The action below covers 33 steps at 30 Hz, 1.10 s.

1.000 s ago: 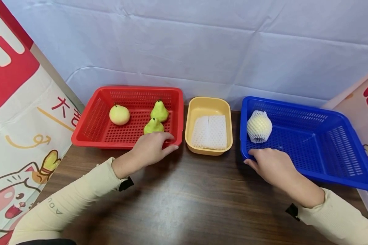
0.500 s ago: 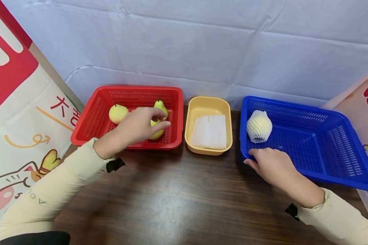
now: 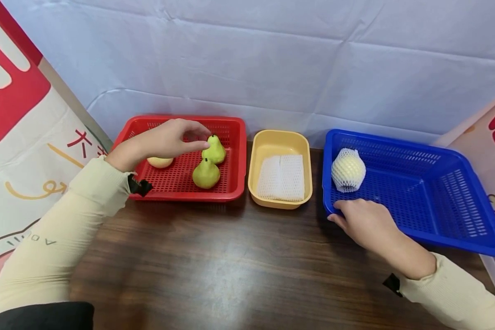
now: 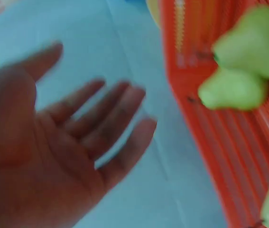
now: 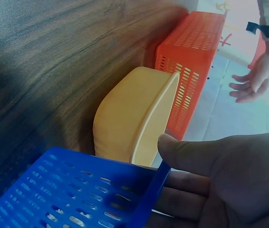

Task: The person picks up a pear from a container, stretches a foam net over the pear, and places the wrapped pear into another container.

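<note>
Over the red basket (image 3: 238, 160) hovers my left hand (image 3: 165, 138), empty, fingers loosely bent; the left wrist view shows its bare palm (image 4: 63, 142) above the basket's edge. Two green pears, one in front (image 3: 206, 175) and one behind (image 3: 215, 150), lie at the basket's right side. A round yellow pear (image 3: 160, 162) on the left is partly covered by that hand. My right hand (image 3: 369, 224) grips the near left corner rim of the blue basket (image 3: 433, 197), thumb (image 5: 186, 153) outside. Inside that basket sits a pale round fruit in a white foam net (image 3: 349, 169).
Between the baskets stands a yellow bin (image 3: 274, 147) holding flat white foam nets (image 3: 290, 178). All three containers stand on a dark wooden table (image 3: 231, 266), backed by a pale cloth (image 3: 264, 68). Printed banners (image 3: 16, 119) flank both sides.
My left hand has lifted away from the front right of the red basket, going back and left over it, and now uncovers the front green pear. The right hand keeps its grip in place.
</note>
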Motion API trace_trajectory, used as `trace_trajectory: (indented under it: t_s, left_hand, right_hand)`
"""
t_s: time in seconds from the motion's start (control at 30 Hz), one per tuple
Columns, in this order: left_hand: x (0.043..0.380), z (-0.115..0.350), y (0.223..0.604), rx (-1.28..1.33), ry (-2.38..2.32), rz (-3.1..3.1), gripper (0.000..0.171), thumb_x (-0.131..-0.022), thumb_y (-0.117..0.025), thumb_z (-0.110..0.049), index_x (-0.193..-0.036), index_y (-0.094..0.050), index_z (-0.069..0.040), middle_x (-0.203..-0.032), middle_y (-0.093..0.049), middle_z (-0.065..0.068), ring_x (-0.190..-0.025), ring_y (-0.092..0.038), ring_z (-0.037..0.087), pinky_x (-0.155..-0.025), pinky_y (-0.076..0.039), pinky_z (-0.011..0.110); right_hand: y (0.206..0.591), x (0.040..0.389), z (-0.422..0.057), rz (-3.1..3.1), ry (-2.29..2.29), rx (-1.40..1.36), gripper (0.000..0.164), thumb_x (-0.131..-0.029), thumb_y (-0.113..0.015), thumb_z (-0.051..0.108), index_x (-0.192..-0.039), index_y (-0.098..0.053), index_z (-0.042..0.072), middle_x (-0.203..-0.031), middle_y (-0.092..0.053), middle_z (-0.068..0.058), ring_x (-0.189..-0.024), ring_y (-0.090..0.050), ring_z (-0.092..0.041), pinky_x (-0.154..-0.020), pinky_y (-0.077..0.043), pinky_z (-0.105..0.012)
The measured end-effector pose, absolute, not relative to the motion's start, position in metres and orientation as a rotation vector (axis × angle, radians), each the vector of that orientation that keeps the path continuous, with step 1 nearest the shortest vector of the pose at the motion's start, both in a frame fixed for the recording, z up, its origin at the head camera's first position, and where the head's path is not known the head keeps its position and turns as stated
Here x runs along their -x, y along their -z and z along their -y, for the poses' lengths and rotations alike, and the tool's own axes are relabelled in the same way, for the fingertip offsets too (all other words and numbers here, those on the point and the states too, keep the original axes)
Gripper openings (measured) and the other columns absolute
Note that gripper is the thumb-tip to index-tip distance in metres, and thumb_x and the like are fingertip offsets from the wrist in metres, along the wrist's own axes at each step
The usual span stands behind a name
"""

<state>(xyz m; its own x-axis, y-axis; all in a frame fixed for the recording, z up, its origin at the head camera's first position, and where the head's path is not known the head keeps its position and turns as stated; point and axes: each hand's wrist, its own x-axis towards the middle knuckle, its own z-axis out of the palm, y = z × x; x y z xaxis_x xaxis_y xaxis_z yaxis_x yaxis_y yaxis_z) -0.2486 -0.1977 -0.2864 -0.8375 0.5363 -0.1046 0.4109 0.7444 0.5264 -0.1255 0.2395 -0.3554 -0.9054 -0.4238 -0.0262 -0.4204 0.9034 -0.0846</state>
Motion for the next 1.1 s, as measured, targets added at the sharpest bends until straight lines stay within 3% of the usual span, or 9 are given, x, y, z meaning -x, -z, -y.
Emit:
trace_trajectory:
  t_s: [0.3,0.63,1.1]
  left_hand:
    - [0.282,0.224,0.312,-0.682,-0.788,-2.485,0.059,-0.094,-0.076,-0.029,-0.141,-0.056,-0.001,-0.139,-0.058,0.015,-0.122,-0.061,0.03,-0.103,-0.048,0.046]
    - [0.303,0.229,0.345,-0.595,-0.809,-2.317,0.071,-0.09,-0.079,-0.032,-0.147,-0.049,-0.002,-0.148,-0.052,0.015,-0.129,-0.056,0.034,-0.105,-0.047,0.047]
    - [0.307,0.213,0.363,-0.496,-0.789,-2.141,0.07,-0.092,-0.076,-0.034,-0.149,-0.047,-0.008,-0.15,-0.049,0.015,-0.138,-0.046,0.03,-0.103,-0.048,0.053]
  right_hand:
    - [0.358,0.127,-0.242,-3.011,0.114,0.664,0.021,-0.092,-0.075,0.024,-0.08,-0.064,0.011,-0.064,-0.059,-0.001,-0.058,-0.062,-0.026,-0.049,-0.046,-0.051]
    - [0.354,0.126,-0.245,-3.001,0.116,0.645,0.028,-0.092,-0.075,0.025,-0.073,-0.057,0.015,-0.06,-0.052,0.002,-0.054,-0.057,-0.021,-0.048,-0.045,-0.049]
    - [0.353,0.125,-0.245,-3.0,0.122,0.64,0.03,-0.092,-0.075,0.024,-0.071,-0.055,0.016,-0.057,-0.049,0.003,-0.053,-0.055,-0.02,-0.048,-0.044,-0.047]
